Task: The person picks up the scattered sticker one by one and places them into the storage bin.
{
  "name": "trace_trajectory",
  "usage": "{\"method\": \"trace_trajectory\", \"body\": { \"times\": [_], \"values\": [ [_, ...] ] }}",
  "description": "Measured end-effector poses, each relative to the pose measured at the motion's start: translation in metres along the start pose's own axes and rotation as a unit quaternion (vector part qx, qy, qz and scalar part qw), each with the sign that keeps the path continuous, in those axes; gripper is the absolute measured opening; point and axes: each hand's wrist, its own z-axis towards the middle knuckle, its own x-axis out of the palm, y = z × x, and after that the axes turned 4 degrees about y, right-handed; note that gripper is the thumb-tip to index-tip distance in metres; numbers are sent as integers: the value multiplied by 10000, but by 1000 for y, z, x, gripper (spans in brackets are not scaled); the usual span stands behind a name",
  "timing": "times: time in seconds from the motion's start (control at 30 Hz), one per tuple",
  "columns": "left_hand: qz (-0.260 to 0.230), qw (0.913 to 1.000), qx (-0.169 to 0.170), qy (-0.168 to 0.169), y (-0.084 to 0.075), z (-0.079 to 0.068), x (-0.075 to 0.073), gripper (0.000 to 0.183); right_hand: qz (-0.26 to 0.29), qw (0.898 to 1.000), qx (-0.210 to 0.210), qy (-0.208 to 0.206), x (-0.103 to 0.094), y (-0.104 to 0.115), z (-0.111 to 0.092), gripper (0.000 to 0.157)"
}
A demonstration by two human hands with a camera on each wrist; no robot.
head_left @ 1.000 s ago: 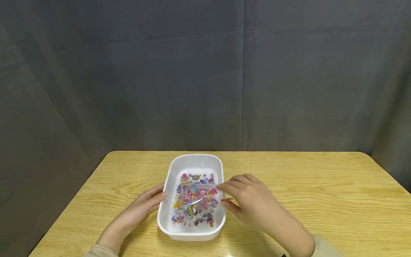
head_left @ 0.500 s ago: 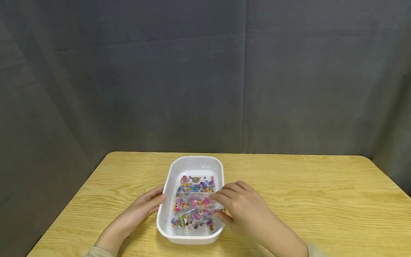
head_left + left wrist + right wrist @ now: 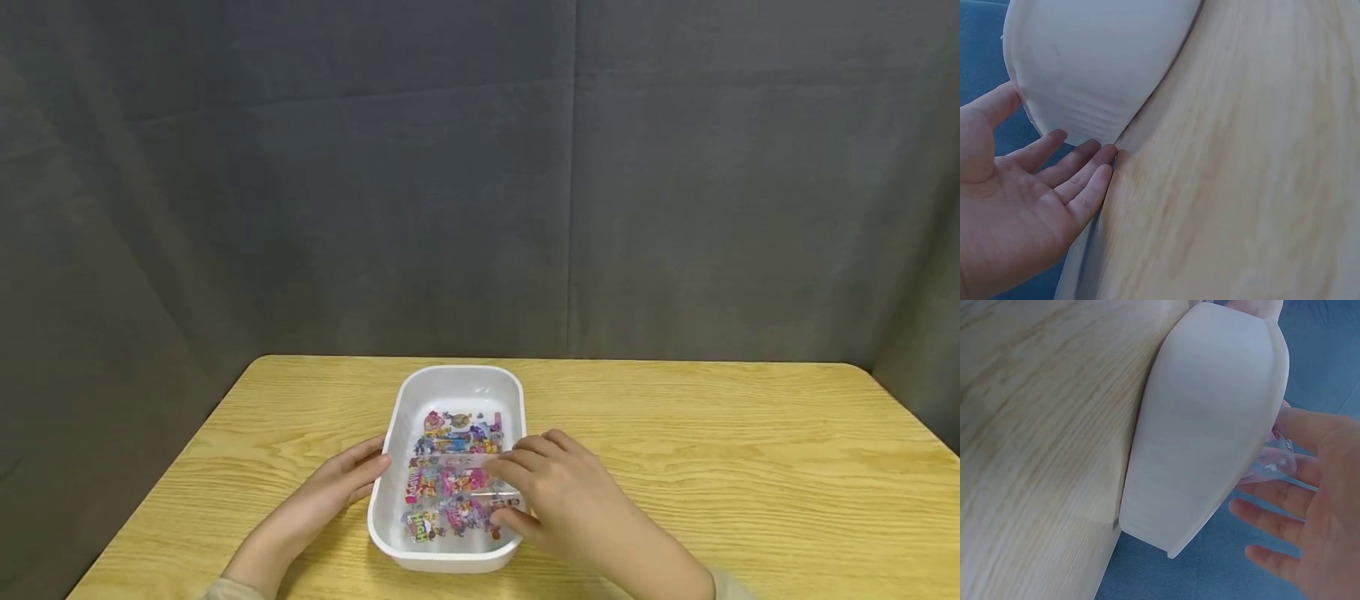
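Observation:
A white rectangular tray (image 3: 450,387) stands on the table, and inside it lie clear plastic sheets printed with colourful cartoon figures. The top clear plastic sheet (image 3: 450,482) bears pink and green lettering. At the tray's right rim my right hand (image 3: 566,487) pinches this sheet's edge between thumb and fingers. In the right wrist view, the sheet (image 3: 1272,464) pokes past the rim between thumb and forefinger, the other fingers spread loosely. My left hand (image 3: 341,479) rests against the tray's left side, thumb on the rim. The left wrist view has its fingers (image 3: 1088,190) relaxed beneath the outer wall.
The light wood-grain table (image 3: 712,442) extends to both sides of the tray. Behind it hangs a dark grey curtain (image 3: 420,208), which also runs along the left and right.
My right hand has moved slightly left and toward me, lowering the printed sheet toward the tray's near end. The left hand stays at the rim.

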Motion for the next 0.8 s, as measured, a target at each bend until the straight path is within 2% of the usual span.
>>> {"method": "trace_trajectory", "body": {
  "times": [0.37,0.8],
  "values": [
    [12,10000,-6,-9,-3,3,0,68,-150,9995,134,230,-6,-6,0,51],
    [-6,9997,-58,-239,-6,1,1,64,-97,9998,135,96,-11,-6,1,47]
  ]
}}
